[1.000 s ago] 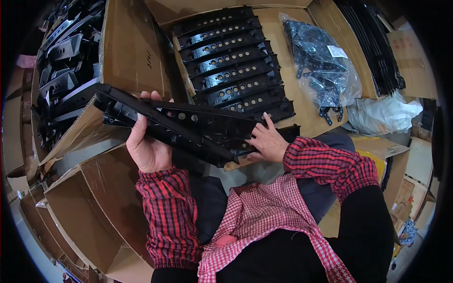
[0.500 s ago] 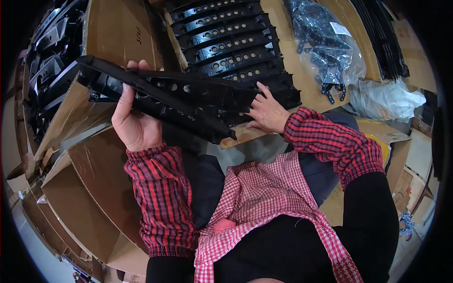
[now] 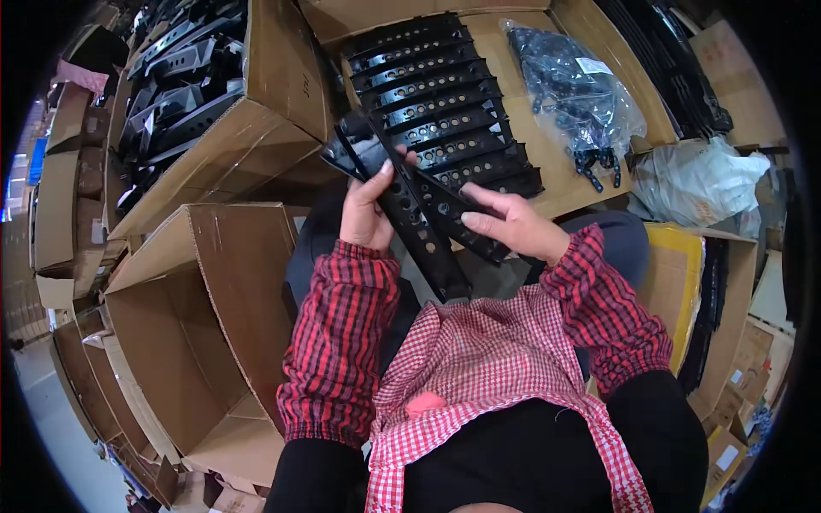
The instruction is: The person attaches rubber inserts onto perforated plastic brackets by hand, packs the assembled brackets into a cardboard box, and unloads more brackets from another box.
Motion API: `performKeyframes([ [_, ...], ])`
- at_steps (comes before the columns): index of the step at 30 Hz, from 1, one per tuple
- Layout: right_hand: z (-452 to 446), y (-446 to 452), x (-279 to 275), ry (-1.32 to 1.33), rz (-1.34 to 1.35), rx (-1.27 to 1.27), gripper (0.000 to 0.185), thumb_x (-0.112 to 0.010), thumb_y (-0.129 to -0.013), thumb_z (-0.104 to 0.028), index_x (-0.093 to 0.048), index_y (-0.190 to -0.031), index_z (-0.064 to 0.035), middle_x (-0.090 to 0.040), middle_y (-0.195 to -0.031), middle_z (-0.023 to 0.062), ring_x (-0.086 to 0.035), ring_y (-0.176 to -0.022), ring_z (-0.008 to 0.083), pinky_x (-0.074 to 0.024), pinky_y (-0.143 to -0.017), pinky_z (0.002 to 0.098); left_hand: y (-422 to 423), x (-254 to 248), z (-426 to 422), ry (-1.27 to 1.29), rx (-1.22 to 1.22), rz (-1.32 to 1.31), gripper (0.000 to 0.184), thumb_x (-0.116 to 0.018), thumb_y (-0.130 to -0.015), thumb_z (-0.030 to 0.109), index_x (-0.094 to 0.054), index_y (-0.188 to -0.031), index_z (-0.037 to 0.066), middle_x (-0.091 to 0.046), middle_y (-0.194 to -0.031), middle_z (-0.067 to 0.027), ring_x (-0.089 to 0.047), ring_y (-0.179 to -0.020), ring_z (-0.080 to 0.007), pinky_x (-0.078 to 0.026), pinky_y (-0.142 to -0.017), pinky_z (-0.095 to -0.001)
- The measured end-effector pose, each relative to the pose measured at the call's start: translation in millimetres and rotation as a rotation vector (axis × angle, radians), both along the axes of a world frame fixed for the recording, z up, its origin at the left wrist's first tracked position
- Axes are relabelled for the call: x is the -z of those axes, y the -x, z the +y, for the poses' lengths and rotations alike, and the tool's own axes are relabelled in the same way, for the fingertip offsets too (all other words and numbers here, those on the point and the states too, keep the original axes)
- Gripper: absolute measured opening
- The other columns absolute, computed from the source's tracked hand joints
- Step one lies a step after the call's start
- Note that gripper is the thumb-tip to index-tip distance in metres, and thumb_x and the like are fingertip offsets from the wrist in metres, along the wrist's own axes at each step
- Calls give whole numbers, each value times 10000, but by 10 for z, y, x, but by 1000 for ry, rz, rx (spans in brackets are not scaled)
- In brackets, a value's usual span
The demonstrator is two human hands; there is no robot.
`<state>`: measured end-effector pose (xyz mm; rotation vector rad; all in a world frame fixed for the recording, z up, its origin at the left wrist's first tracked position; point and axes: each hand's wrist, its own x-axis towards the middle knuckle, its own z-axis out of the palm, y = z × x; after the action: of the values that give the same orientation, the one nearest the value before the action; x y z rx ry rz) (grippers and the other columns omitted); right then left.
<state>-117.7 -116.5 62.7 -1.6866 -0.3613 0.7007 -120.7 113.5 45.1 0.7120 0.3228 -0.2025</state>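
Far centre, a carton (image 3: 554, 181) bears a row of black strips (image 3: 440, 107), seemingly already laid out. Left of it, a box (image 3: 192, 184) holds jumbled parts (image 3: 181, 96), probably yet to be handled. A clear bag (image 3: 560, 77) lies right of the row. Nearer, apparently two held strips (image 3: 415, 227) fan apart, seemingly unfinished: the left hand (image 3: 368, 209) grips them, the right hand (image 3: 517, 227) touches one, whether gripping I cannot tell.
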Motion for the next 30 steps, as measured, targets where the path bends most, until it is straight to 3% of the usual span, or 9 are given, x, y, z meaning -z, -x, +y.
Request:
performKeyframes([
  [1, 5, 57, 3, -36, 56, -20, 510, -599, -883, -239, -436, -1294, 15, -599, -1127, 106, -545, -1004, 153, -423, -887, 282, 74, 38, -65, 29, -5, 5, 370, -484, -917, 141, -475, -1251, -16, -575, -1183, -138, -590, -1025, -230, -486, -889, -374],
  [3, -81, 180, 189, -13, -159, -9, 484, -593, -874, -201, -444, -1278, 21, -608, -1097, 137, -555, -965, 145, -433, -864, 284, 231, 71, -182, 78, 32, 29, 352, -467, -926, 135, -482, -1243, -18, -568, -1194, -139, -579, -1046, -232, -489, -888, -376],
  [7, -306, 393, 207, 210, -351, 31, 398, -594, -828, -164, -535, -1188, -5, -612, -1058, 217, -593, -983, 353, -463, -844, 354, 473, 131, -441, 71, -22, 50, 319, -473, -932, 147, -476, -1210, -11, -606, -1100, -109, -613, -950, -218, -507, -845, -355],
  [11, -575, 483, 377, 289, -386, -56, 368, -603, -822, -191, -578, -1155, -35, -619, -1059, 193, -599, -959, 350, -469, -837, 365, 846, 301, -611, -125, -124, 267, 240, -485, -941, 194, -522, -1088, 8, -611, -1037, -86, -613, -898, -221, -500, -822, -368],
  [14, -779, 388, 743, 365, -410, -179, 344, -608, -820, -248, -614, -1114, -69, -630, -1018, 157, -590, -948, 331, -460, -807, 376, 1198, 585, -559, -33, 177, 461, 343, -376, -984, 286, -475, -1164, 11, -611, -1027, -120, -619, -863, -241, -510, -793, -373],
  [17, -722, 226, 770, 406, -427, -317, 306, -619, -806, -253, -631, -1036, -50, -547, -922, 145, -544, -909, 321, -434, -773, 395, 1384, 684, -644, -21, 89, 592, 403, -299, -996, 328, -462, -1157, -3, -620, -994, -140, -617, -873, -257, -518, -775, -396],
  [22, -716, -214, 966, 525, -601, -454, 271, -691, -742, -252, -657, -914, -46, -579, -866, 124, -551, -901, 321, -447, -769, 395, 1218, 800, -830, -23, -44, 647, 417, -274, -998, 343, -445, -1154, -4, -614, -980, -148, -603, -899, -280, -494, -800, -410],
  [25, -722, -260, 912, 804, -935, -206, 259, -699, -707, -196, -641, -927, -71, -584, -838, 55, -540, -898, 246, -444, -753, 372, 1232, 1170, -877, -49, -114, 628, 412, -272, -998, 341, -439, -1145, -7, -596, -1015, -149, -588, -932, -292, -481, -828, -433],
  [30, -644, -217, 992, 880, -895, -49, 301, -697, -681, -140, -615, -969, -105, -546, -937, 49, -507, -949, 229, -426, -769, 365, 1138, 1254, -876, -22, -259, 636, 397, -293, -997, 332, -415, -1161, -9, -580, -1036, -143, -572, -959, -281, -465, -864, -434],
])
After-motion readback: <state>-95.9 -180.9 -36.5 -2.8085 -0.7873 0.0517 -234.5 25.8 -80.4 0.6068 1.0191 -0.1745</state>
